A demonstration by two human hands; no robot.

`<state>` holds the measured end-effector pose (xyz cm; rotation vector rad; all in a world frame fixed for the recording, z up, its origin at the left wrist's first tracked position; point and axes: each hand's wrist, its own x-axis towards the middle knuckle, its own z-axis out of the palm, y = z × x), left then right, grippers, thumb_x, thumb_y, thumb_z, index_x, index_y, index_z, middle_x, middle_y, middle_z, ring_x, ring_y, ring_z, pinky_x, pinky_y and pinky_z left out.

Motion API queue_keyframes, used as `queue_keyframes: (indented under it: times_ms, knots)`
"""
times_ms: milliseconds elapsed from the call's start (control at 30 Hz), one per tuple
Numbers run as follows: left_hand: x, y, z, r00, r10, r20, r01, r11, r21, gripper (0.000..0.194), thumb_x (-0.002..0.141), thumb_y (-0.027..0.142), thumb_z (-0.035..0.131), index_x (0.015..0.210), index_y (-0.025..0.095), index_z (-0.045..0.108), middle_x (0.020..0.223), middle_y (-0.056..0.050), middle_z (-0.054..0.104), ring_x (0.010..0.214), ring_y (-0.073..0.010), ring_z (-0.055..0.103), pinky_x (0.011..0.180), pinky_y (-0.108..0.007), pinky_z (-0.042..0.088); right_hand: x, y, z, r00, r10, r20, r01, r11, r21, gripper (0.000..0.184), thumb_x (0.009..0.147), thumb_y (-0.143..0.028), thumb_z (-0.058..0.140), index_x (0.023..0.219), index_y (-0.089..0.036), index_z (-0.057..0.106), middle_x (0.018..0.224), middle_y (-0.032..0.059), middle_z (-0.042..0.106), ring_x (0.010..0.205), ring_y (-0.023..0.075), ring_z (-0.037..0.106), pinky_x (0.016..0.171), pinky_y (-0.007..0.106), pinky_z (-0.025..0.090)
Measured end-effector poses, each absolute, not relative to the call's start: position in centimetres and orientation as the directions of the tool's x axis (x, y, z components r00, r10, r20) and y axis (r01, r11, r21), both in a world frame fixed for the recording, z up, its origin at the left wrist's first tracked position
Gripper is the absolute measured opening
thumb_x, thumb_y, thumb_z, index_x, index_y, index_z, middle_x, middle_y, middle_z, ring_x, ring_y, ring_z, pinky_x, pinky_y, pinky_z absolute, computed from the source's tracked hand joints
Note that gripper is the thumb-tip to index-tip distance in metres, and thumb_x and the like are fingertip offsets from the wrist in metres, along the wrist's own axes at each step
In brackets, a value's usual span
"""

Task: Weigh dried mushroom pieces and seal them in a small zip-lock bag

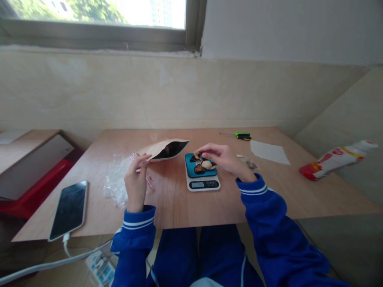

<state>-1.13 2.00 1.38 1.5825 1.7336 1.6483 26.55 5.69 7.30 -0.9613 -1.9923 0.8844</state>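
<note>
Evidently the left hand (136, 184) was grasping a paper bag (158, 147) by its near left edge, its dark mouth gaping toward the right above the worktop (173, 207). The right hand (223, 157) hovered over the far side of a kitchen scale (190, 185), fingers bent together right at the dark and pale pieces (206, 164) lying on its blue plate; whether a piece was pinched between the fingertips, I could not tell. The scale stood to the right of the paper bag, its display facing the near edge.

Clear plastic wrapping (115, 179) lay left of the scale, beside the left hand, and a phone (68, 209) lay at the near left with a cable (66, 241) plugged in. Screwdrivers (243, 134) lay at the far side, near a white sheet (269, 151); a bottle (332, 160) was at the right.
</note>
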Motion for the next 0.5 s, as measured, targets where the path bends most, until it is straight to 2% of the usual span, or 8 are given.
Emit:
queue_keyframes:
  times_ms: [67,167,233,300,400,500]
  knots:
    - [-1.1,3.2,1.7,-0.414,0.775,0.478,0.54,-0.213,0.814,0.03,0.091,0.044,0.051,0.102,0.025,0.069,0.105,-0.004,0.072,0.089,-0.0204,0.067,0.078,-0.032,0.049,26.8,6.0,5.3,-0.496,0.814,0.304,0.45,0.54,-0.711,0.02,0.092,-0.028,0.056,0.103,-0.019,0.071,0.105,0.0069,0.072,0.099,0.0203,0.067,0.087,0.035,0.053]
    - [-1.2,5.5,2.2,-0.482,0.717,0.505,0.57,-0.182,0.802,0.032,0.091,0.046,0.048,0.105,0.023,0.065,0.099,-0.004,0.07,0.08,-0.0186,0.065,0.077,-0.031,0.05,25.8,6.6,2.2,-0.583,0.749,0.314,0.624,0.661,-0.418,0.019,0.093,-0.021,0.054,0.103,-0.017,0.07,0.106,0.0098,0.072,0.104,0.0233,0.064,0.09,0.038,0.05]
    - [-1.6,6.8,2.6,-0.484,0.701,0.524,0.573,-0.199,0.795,0.034,0.093,0.045,0.045,0.107,0.02,0.062,0.102,-0.007,0.068,0.088,-0.0198,0.065,0.079,-0.032,0.05,24.9,6.8,0.7,-0.637,0.719,0.279,0.693,0.692,-0.202,0.018,0.092,-0.017,0.055,0.102,-0.015,0.07,0.105,0.0123,0.071,0.104,0.026,0.063,0.09,0.041,0.048]
    - [-2.2,7.8,3.2,-0.446,0.727,0.522,0.581,-0.209,0.787,0.034,0.093,0.044,0.042,0.107,0.018,0.061,0.105,-0.01,0.066,0.095,-0.0221,0.064,0.085,-0.034,0.05,24.2,6.9,-0.2,-0.664,0.713,0.225,0.725,0.688,-0.044,0.018,0.091,-0.016,0.055,0.1,-0.013,0.07,0.102,0.0139,0.071,0.103,0.0281,0.062,0.089,0.043,0.047]
    - [-3.4,9.0,3.8,-0.403,0.77,0.495,0.574,-0.209,0.792,0.033,0.092,0.044,0.045,0.105,0.018,0.06,0.106,-0.011,0.066,0.099,-0.0243,0.064,0.091,-0.038,0.049,24.0,7.0,-0.4,-0.67,0.713,0.207,0.731,0.682,0.016,0.019,0.092,-0.017,0.054,0.101,-0.013,0.07,0.102,0.0144,0.071,0.104,0.0289,0.061,0.091,0.045,0.046]
    - [-4.4,10.6,3.5,-0.402,0.771,0.494,0.551,-0.227,0.803,0.032,0.09,0.042,0.049,0.108,0.017,0.058,0.112,-0.013,0.065,0.107,-0.0257,0.062,0.096,-0.04,0.047,24.5,7.1,0.0,-0.655,0.711,0.257,0.718,0.691,-0.082,0.022,0.093,-0.022,0.054,0.106,-0.014,0.07,0.105,0.0135,0.071,0.105,0.0271,0.062,0.093,0.043,0.046]
